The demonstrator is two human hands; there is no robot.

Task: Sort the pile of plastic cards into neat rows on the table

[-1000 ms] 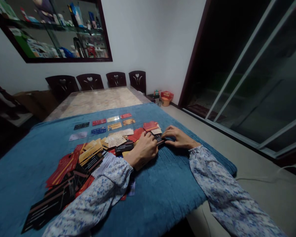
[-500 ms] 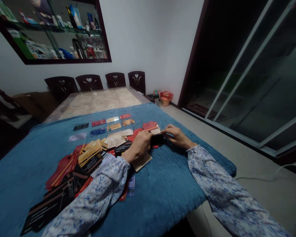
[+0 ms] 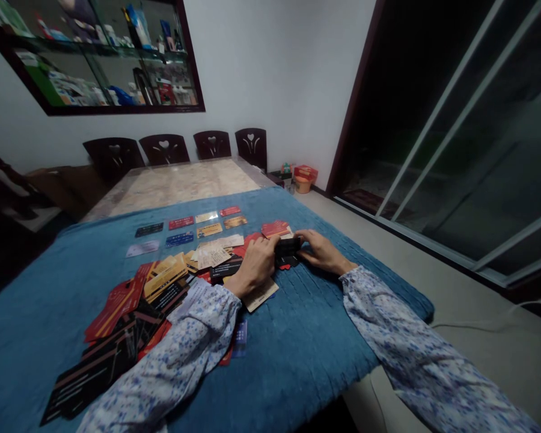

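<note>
Between my two hands, black cards (image 3: 288,245) are held upright by their ends, above the blue cloth. My left hand (image 3: 256,263) has its fingers closed on the left end. At the right end, my right hand (image 3: 319,249) pinches with thumb and fingers. Another black card and a bit of red show just below them. Red cards (image 3: 275,228) lie right behind the hands. Under and beside my left wrist is a heap of gold cards (image 3: 166,281), red cards and black cards (image 3: 94,367). A beige card (image 3: 260,296) sticks out below my left hand.
Two rows of single cards, among them a blue card (image 3: 179,239) and a silver card (image 3: 143,248), lie on the blue cloth (image 3: 306,337). Beyond it is the marble tabletop (image 3: 175,183) with dark chairs (image 3: 165,149) behind. A sliding glass door (image 3: 469,144) stands right.
The black cards have tilted so more of their face shows, and a black card is now visible below them. Both hands stay in nearly the same place.
</note>
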